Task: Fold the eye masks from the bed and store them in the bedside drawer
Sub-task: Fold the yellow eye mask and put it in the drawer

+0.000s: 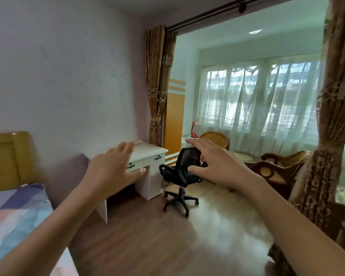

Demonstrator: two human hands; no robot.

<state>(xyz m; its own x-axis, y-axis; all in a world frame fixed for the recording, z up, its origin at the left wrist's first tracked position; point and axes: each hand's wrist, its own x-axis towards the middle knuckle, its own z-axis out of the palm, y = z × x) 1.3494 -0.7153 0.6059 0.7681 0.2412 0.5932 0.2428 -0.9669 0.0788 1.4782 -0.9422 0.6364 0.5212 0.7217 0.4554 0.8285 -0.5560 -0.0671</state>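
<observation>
Both of my arms are stretched forward in mid-air, palms down. My left hand [113, 168] hovers with fingers spread and holds nothing. My right hand [217, 165] is likewise spread and holds nothing. At the lower left lies the bed [14, 214] with a blue and pink patterned cover and a wooden headboard [8, 158]. I see no eye masks and no bedside drawer in this view.
A white desk [147, 154] with drawers stands against the wall ahead. A black office chair [180, 176] sits beside it on the wooden floor [167, 236]. Wicker chairs [275, 166] stand at the right, brown curtains [331, 108] hang at the alcove opening.
</observation>
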